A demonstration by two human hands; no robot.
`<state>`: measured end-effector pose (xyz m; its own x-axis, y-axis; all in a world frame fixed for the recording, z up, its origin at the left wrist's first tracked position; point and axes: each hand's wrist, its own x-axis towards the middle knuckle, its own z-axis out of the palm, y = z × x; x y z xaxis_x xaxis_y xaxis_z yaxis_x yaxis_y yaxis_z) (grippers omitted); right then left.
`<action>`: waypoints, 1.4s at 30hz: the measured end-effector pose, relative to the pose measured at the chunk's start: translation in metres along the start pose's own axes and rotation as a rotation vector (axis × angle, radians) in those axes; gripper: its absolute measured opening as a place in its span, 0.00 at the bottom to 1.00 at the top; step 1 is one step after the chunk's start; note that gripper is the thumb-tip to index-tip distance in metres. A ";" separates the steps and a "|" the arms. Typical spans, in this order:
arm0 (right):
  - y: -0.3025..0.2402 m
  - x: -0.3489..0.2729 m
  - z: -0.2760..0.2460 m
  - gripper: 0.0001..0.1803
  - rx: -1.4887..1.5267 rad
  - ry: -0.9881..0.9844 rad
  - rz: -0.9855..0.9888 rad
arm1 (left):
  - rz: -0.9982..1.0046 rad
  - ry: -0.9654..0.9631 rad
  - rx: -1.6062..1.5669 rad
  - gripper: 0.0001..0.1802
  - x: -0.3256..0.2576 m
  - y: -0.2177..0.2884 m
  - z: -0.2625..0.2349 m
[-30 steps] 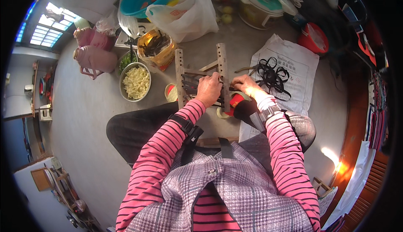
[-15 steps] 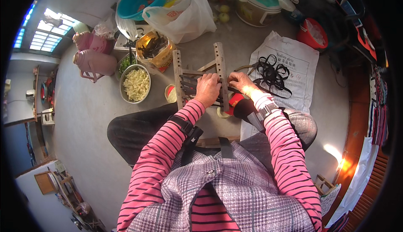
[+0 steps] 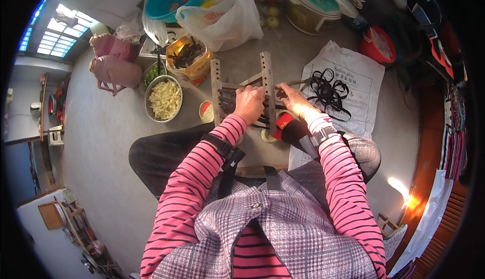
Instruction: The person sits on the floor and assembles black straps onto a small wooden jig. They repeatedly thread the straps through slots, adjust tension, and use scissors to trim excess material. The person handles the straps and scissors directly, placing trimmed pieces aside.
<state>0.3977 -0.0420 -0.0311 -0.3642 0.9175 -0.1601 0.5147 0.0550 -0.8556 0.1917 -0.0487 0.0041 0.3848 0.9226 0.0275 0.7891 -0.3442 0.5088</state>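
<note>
Because both hands gather about its right rail (image 3: 267, 69), the wooden frame (image 3: 231, 85) shows best along its left rail (image 3: 216, 79). Location: middle of the view, in front of the person's bent legs (image 3: 164, 155). Construction: two rails pierced with holes, joined by cross-pieces; dark strips (image 3: 228, 99) span the gap. Exact tilt: cannot be told.

Left hand (image 3: 249, 105): at the inner side of the right rail, fingers curled; whether anything is pinched there is hidden.

Right hand (image 3: 296, 100): just outside the same rail, fingers bent and partly spread; too small to tell whether a strip end lies between them.

Handling, as judged: frame stiff, moderately light, dry and rough enough not to slip; joints of uncertain strength, so unsuited to twisting. Best hold: one hand around a rail, clear of the holes. Strips probably thin, light and pliant, liable to twist or slide; best pinched near an end, close to the rail.

Loose black strap (image 3: 327, 91): tangled loops on a white sack (image 3: 366, 84), right of the frame. Likely soft, hardly fragile, prone to snagging; best lifted by a free end.

Gold-coloured container (image 3: 200, 70): beyond the frame and to its left; holds dark pieces (image 3: 186, 52), material not certain.
</note>
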 end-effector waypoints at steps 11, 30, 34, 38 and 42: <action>-0.050 0.004 0.004 0.07 -0.325 0.171 -0.297 | -0.035 0.134 -0.071 0.04 -0.021 -0.022 -0.042; -0.084 0.028 0.025 0.11 -0.768 -0.203 -0.479 | 0.319 -0.093 -0.142 0.20 -0.072 0.016 0.007; -0.093 0.033 0.033 0.10 -0.629 -0.106 -0.538 | 0.354 -0.130 -0.093 0.21 -0.067 0.012 0.019; -0.111 0.047 0.052 0.06 -0.500 0.013 -0.638 | 0.423 -0.145 -0.035 0.20 -0.068 0.009 0.022; -0.120 0.055 0.049 0.05 0.024 -0.182 0.043 | 0.405 -0.120 -0.043 0.19 -0.070 0.012 0.017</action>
<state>0.2780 -0.0171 0.0387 -0.4777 0.8325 -0.2807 0.5146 0.0061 -0.8574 0.1824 -0.1205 -0.0057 0.7143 0.6870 0.1336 0.5433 -0.6646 0.5130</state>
